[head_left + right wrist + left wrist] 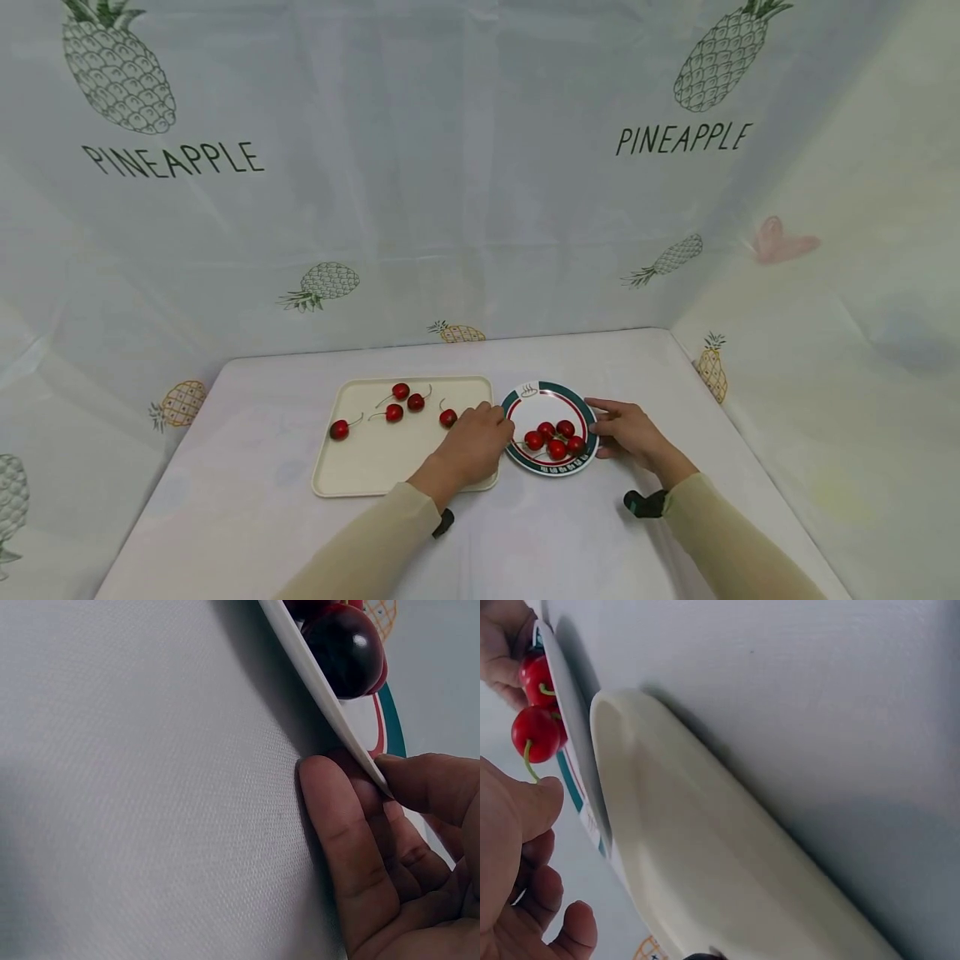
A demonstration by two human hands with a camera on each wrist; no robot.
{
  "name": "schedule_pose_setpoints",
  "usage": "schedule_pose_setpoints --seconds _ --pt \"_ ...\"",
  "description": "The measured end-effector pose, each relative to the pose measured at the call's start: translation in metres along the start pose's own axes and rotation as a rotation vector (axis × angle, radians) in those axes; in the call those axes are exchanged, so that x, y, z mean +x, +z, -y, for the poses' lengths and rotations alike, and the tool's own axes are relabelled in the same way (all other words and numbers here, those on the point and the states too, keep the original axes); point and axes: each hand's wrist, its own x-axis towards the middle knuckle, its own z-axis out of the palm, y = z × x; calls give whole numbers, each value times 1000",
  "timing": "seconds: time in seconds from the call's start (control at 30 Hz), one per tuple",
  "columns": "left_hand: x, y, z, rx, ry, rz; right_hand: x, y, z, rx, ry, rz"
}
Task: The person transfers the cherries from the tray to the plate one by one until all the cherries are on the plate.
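Observation:
My left hand is over the right edge of a cream tray. Between its thumb and fingers it pinches the green stem of a red cherry, which sits at the near left of a white plate with a green rim. The fingertip behind the stem is hidden. Several other cherries lie together on the plate. On the plate's right side, my right hand grips the rim, thumb on top and fingers beneath, as the right wrist view shows.
Several cherries with stems lie spread in the tray's upper half. Tray and plate stand side by side on a white-covered table. Behind it hangs a pineapple-print cloth.

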Motion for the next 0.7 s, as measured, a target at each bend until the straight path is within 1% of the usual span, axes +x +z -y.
schedule_pose_setpoints --seconds 0.2,0.5,0.7 --pt "4 5 -2 -5 22 -21 0 0 0 -3 2 -9" --pt "14 9 -2 18 23 9 0 -1 -1 8 11 -6" --pt "17 7 -6 11 11 22 0 0 -1 17 13 -1"
